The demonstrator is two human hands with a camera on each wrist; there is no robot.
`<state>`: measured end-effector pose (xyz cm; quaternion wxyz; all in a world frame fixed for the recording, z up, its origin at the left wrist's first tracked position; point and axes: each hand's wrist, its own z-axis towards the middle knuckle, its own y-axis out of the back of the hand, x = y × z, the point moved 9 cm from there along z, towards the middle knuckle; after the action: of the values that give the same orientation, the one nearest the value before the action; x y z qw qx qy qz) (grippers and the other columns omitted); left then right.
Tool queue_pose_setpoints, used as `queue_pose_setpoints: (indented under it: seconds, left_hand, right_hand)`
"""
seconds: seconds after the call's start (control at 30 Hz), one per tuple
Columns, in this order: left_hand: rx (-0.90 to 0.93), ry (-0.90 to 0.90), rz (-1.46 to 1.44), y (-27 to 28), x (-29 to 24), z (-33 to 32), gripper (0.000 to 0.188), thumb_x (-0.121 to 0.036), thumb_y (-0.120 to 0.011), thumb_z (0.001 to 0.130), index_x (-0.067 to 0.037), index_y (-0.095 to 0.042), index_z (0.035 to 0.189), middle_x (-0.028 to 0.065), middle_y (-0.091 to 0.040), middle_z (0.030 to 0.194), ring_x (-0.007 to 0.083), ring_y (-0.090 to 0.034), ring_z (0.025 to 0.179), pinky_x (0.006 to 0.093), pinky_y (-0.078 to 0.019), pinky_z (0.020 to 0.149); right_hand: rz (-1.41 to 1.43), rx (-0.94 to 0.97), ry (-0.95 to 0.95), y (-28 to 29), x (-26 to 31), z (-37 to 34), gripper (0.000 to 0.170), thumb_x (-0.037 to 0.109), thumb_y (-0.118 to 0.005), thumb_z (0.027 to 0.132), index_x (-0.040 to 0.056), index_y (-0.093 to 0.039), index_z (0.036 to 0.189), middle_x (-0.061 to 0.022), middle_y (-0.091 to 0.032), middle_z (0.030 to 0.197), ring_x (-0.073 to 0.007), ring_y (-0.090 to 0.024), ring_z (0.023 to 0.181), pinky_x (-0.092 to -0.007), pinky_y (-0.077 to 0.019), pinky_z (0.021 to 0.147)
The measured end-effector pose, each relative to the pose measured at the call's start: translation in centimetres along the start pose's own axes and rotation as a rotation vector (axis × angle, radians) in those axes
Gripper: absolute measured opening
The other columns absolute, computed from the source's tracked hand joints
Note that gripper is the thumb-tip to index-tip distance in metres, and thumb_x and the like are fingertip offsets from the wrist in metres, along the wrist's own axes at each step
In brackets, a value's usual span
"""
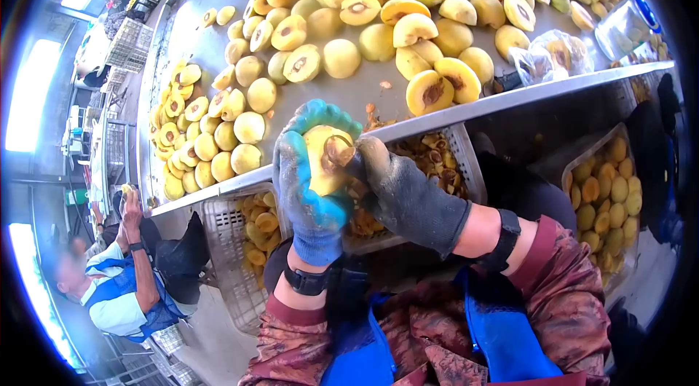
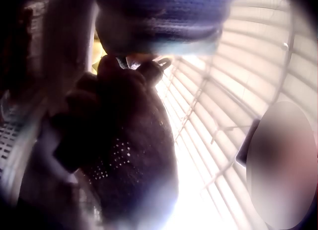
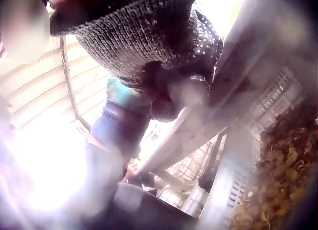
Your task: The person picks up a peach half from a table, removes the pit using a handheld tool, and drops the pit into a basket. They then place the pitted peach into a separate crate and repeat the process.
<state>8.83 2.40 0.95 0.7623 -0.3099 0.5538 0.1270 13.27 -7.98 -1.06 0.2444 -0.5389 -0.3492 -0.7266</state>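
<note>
In the head view my left hand (image 1: 309,175), in a blue and teal glove, grips a yellow peach half (image 1: 320,156) with its cut face and brown pit hollow turned toward the right hand. My right hand (image 1: 411,193), in a dark grey glove, has its fingers curled with the thumb side right at the pit hollow. From that fist a small looped end of a tool (image 2: 165,63) sticks out in the left wrist view; most of the tool is hidden. Many peach halves (image 1: 341,58) lie heaped on the metal table (image 1: 335,98) just beyond both hands.
Below the table edge stand a crate (image 1: 473,167) of peach scraps, another crate (image 1: 233,240) with halves, and a crate (image 1: 568,175) of peaches at right. A plastic bag (image 1: 553,58) and a clear jar (image 1: 626,29) stand near the edge. Another person (image 1: 131,284) sits at left.
</note>
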Motion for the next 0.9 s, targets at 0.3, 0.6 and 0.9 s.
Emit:
queue_pose_setpoints:
  seconds: [0.3, 0.6, 0.9]
  left_hand:
    - [0.023, -0.126, 0.039, -0.8, -1.3, -0.5, 0.044, -0.032, -0.037, 0.103, 0.006, -0.051, 0.120, 0.0182, -0.059, 0.111, 0.0281, -0.060, 0.099, 0.0438, -0.0522, 0.089]
    - [0.013, -0.129, 0.197, -1.4, -1.7, -0.2, 0.036, -0.026, -0.046, 0.099, 0.002, -0.056, 0.119, 0.0141, -0.061, 0.112, 0.0259, -0.060, 0.102, 0.0381, -0.0495, 0.089]
    - [-0.021, 0.213, -0.562, -3.0, 5.3, -1.8, 0.018, -0.014, -0.057, 0.094, -0.007, -0.058, 0.110, 0.0022, -0.064, 0.096, 0.0086, -0.060, 0.079, 0.0230, -0.0489, 0.064]
  right_hand:
    - [0.081, -0.024, 0.162, -0.4, 1.2, -0.7, 0.040, 0.004, -0.063, 0.077, 0.0025, -0.042, 0.111, -0.0222, -0.057, 0.073, -0.0452, -0.060, 0.069, -0.0461, -0.0470, 0.056]
    - [-0.057, -0.238, 0.366, 4.4, 5.2, 0.0, 0.041, 0.001, -0.065, 0.081, 0.0055, -0.049, 0.119, -0.0117, -0.057, 0.089, -0.0297, -0.063, 0.075, -0.0357, -0.0512, 0.067]
    - [-0.136, -0.351, 0.058, 9.9, -6.0, 1.0, 0.034, -0.002, -0.062, 0.086, 0.0020, -0.055, 0.119, -0.0048, -0.063, 0.099, -0.0152, -0.060, 0.092, -0.0294, -0.0484, 0.083]
